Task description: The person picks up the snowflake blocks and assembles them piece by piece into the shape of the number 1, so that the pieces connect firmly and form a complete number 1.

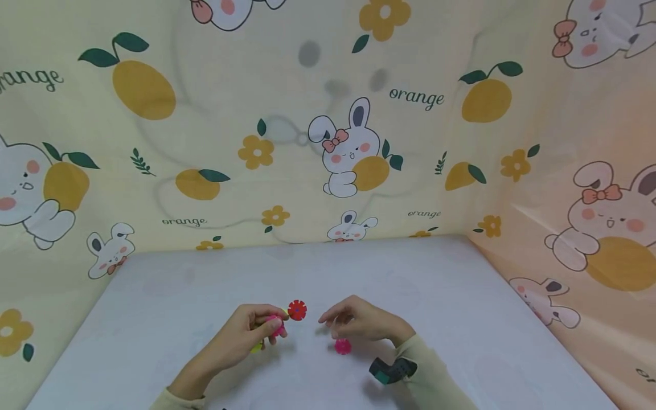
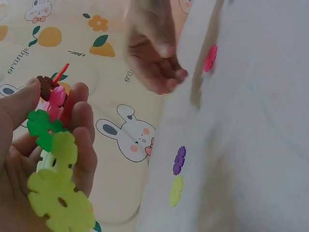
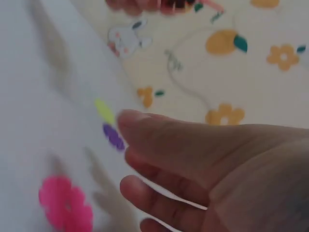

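My left hand [image 1: 237, 337] grips a chain of interlocked notched plastic discs (snowflake building discs) between thumb and fingers. In the left wrist view the chain has yellow discs [image 2: 60, 200] at the near end, then a green disc [image 2: 42, 129], a pink disc [image 2: 56, 102] and a brown disc [image 2: 46, 88]. A red disc [image 1: 297, 310] sticks out at the far end, towards my right hand. My right hand [image 1: 363, 320] hovers above the table with fingers loosely bent and nothing between them. Below it lies a loose pink disc [image 1: 343, 346].
A purple disc [image 2: 179, 160] and a yellow disc [image 2: 176, 191] lie close together on the white table [image 1: 410, 273]. A patterned cloth [image 1: 282, 85] with rabbits and oranges rises behind the table and along its sides. A dark band [image 1: 392, 370] circles my right wrist.
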A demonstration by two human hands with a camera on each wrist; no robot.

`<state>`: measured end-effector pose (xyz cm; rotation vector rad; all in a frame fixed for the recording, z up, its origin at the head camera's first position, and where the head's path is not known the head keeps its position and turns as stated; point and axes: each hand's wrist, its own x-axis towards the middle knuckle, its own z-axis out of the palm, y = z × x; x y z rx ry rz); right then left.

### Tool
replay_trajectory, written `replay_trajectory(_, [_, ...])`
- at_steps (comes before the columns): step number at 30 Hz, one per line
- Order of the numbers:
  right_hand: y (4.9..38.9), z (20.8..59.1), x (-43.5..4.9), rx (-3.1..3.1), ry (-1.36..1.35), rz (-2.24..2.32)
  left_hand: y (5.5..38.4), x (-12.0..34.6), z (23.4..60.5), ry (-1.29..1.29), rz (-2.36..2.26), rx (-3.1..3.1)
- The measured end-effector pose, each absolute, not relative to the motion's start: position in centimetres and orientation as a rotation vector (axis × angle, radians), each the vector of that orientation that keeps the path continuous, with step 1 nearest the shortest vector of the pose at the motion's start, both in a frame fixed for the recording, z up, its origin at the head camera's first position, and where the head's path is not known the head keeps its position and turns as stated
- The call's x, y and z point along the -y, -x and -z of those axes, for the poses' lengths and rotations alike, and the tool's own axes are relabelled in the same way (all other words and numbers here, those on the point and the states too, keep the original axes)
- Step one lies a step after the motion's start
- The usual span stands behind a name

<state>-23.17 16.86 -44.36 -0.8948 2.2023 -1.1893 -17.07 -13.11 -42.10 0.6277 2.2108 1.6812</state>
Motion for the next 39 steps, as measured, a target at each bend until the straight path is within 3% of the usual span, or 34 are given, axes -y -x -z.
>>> replay_trajectory(11, [22.7, 44.7, -17.6, -2.422, 0.570, 0.828, 17.0, 13.1, 42.2, -0.625, -1.675, -2.187])
replay_trajectory(39, [23.8, 46.2, -16.6, -2.563, 0.612, 1.017, 17.1, 13.2, 41.9, -0.548, -1.681, -2.233])
